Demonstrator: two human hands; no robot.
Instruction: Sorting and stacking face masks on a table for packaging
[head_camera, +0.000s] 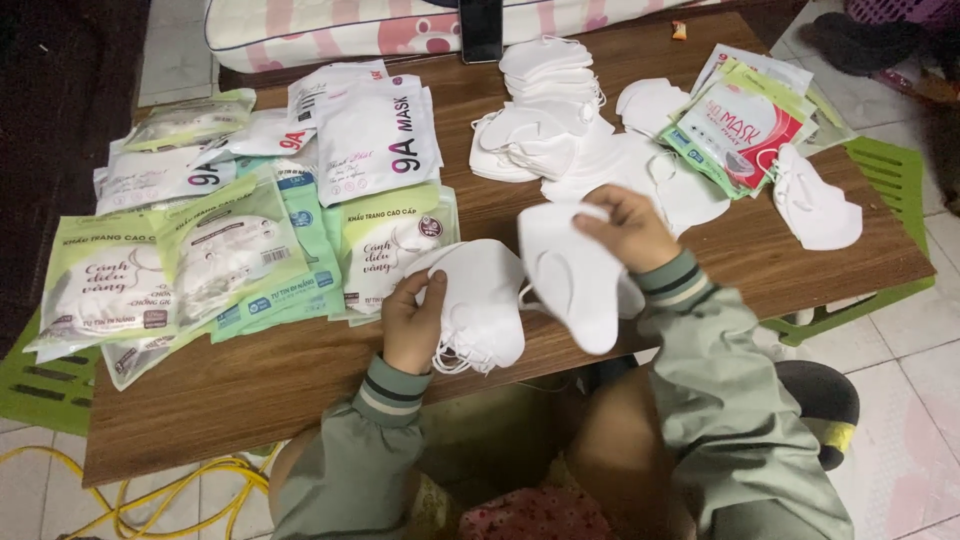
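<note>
White folded face masks are held in both hands above the near edge of the wooden table (300, 390): a small stack of masks (480, 305) is grasped by the left hand (412, 322), while a single mask (570, 275) is pinched at its top by the right hand (628, 232). Sealed mask packets (215, 255) are spread to the left, and a loose pile of masks (560, 125) with more packets (745, 125) is seen farther back.
</note>
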